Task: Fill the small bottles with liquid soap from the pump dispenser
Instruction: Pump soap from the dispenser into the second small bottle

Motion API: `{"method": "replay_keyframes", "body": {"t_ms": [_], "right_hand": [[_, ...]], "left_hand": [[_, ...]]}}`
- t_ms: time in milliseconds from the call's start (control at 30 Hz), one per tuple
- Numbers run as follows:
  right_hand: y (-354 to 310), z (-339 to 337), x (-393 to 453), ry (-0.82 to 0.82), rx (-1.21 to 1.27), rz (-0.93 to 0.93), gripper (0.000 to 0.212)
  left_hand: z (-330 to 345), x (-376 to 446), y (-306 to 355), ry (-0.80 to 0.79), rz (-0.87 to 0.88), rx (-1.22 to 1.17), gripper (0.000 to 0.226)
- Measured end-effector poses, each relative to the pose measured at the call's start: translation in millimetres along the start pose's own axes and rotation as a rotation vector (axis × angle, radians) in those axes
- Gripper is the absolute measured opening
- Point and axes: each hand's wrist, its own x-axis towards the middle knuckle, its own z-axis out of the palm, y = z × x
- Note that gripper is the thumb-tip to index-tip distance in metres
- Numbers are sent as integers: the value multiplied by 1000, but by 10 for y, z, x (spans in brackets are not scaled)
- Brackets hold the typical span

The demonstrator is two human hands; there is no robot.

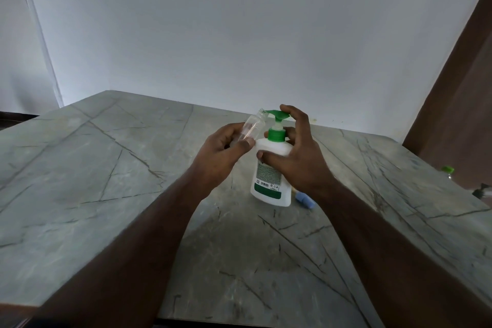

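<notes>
Left hand (226,152) tilts a small clear plastic bottle (253,128), mouth toward one o'clock, under the green-pumped white dispenser (270,170) the right hand (298,152) presses.

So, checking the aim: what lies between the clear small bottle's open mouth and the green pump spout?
Nothing: in the head view the clear plastic small bottle, tilted in the left hand, has its mouth right at the green pump spout.

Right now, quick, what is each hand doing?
Left hand: closed around the small clear bottle, tilted toward the green spout.
Right hand: holding the pump dispenser, one finger on the pump head.
</notes>
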Motion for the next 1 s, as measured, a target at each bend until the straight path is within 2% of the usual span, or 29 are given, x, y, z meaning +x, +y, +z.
{"method": "replay_keyframes", "body": {"t_ms": [300, 533, 733, 1000], "right_hand": [[-16, 72, -15, 12, 105, -15, 85], [9, 119, -53, -30, 159, 6, 103], [4, 177, -29, 13, 141, -11, 93], [12, 177, 3, 34, 90, -15, 79]], "left_hand": [[0, -5, -28, -59, -62, -63, 20], [-34, 10, -26, -61, -82, -40, 25], [-47, 15, -42, -47, -71, -14, 34], [-55, 24, -92, -57, -79, 9, 24]]}}
